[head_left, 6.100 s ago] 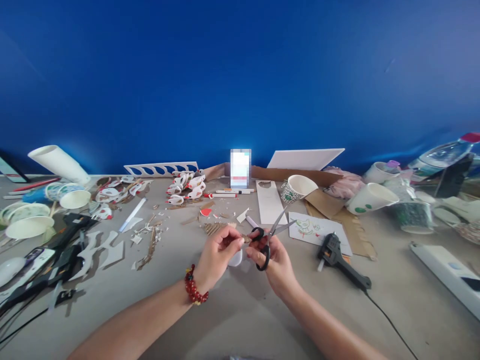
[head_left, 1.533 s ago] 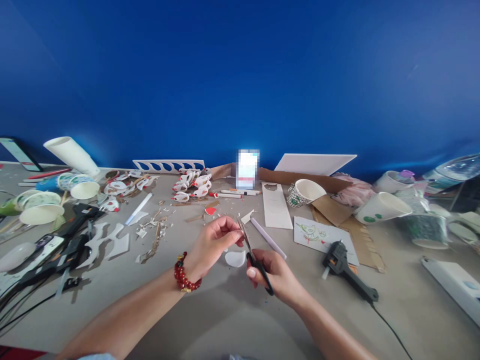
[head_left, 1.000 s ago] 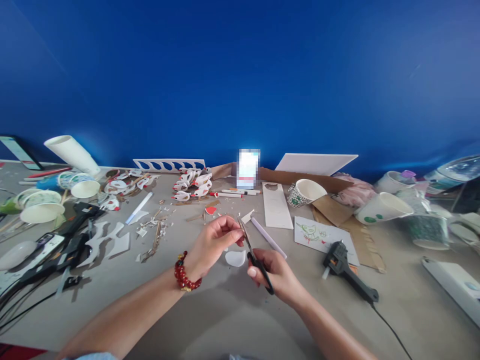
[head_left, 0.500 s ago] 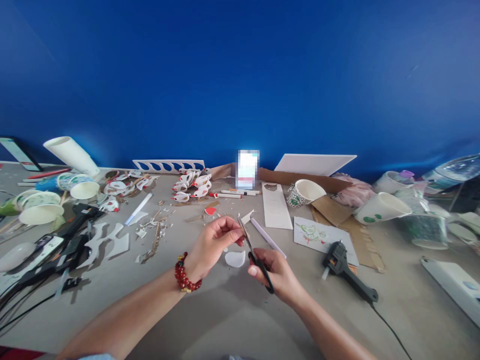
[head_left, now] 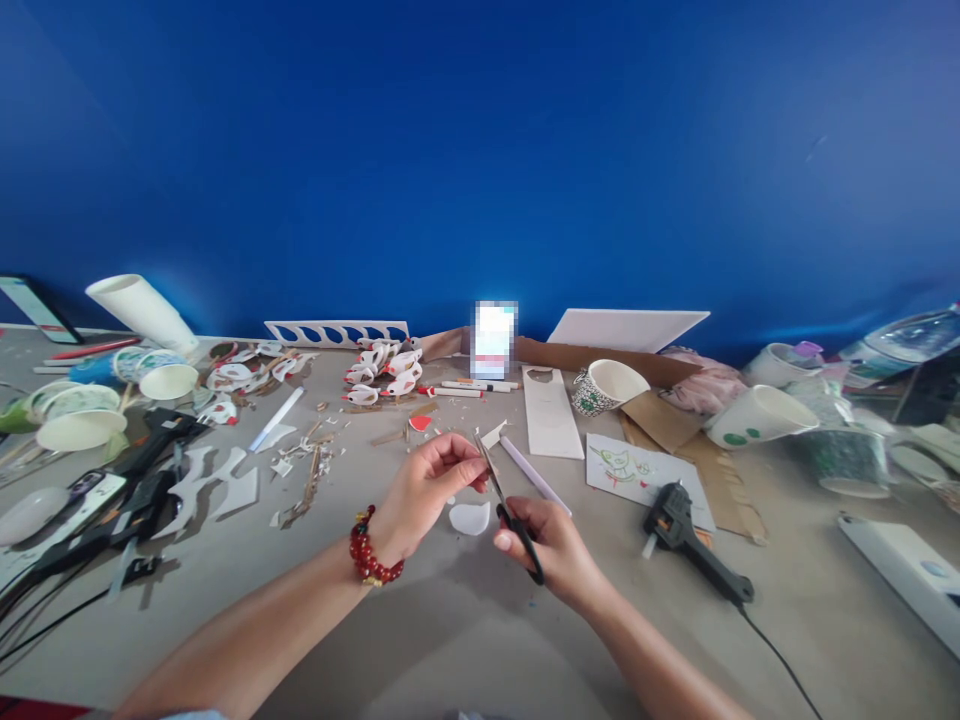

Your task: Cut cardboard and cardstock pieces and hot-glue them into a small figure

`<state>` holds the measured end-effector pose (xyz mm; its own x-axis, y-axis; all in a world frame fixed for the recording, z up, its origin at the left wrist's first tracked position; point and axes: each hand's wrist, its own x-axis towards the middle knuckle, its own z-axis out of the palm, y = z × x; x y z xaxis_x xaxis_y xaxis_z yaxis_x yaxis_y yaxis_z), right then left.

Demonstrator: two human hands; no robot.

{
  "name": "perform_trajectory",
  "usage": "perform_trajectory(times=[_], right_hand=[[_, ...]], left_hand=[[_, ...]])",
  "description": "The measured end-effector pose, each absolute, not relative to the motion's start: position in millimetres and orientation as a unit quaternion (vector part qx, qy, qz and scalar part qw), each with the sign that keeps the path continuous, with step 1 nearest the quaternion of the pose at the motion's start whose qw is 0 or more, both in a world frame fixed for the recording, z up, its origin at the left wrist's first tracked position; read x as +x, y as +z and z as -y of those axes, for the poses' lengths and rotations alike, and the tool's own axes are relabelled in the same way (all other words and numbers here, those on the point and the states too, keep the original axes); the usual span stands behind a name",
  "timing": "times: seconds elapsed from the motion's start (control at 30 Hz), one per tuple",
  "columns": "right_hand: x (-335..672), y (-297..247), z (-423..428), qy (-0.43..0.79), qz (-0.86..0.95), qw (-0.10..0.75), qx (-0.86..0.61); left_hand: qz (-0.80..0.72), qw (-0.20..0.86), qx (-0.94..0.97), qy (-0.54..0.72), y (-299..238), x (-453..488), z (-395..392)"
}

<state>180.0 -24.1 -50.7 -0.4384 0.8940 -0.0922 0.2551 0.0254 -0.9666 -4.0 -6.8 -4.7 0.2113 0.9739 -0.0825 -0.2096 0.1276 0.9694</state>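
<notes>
My right hand (head_left: 555,550) grips a pair of scissors (head_left: 517,525) by the black handles, the blades pointing up and to the left. Close to the blade tips, my left hand (head_left: 435,485), with a red bead bracelet at the wrist, is closed in a pinch. Whatever its fingertips hold is too small or hidden to make out. On the table below and between the hands lies a white rounded cutout (head_left: 470,518). A small red piece (head_left: 420,423) and a pale lilac stick (head_left: 534,474) lie just beyond the fingers.
At right are a glue gun (head_left: 694,545) with its cord, a drawing card (head_left: 626,470) and paper cups (head_left: 761,415). Several white bird cutouts (head_left: 405,375) stand at the back beside markers (head_left: 480,386). Foam scraps (head_left: 217,490) and black tools (head_left: 142,500) lie at left.
</notes>
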Motion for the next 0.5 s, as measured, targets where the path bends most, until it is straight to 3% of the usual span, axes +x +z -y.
perform_trajectory(times=[0.27,0.5], right_hand=[[179.8,-54.7,20.6,0.582,0.627,0.303,-0.419],[177.4,-53.1,22.2,0.562,0.509,0.445,-0.477]], left_hand=[[-0.419,0.625,0.448,0.483,-9.6,-3.4,5.3],[-0.445,0.605,0.449,0.484,-15.2,5.5,9.8]])
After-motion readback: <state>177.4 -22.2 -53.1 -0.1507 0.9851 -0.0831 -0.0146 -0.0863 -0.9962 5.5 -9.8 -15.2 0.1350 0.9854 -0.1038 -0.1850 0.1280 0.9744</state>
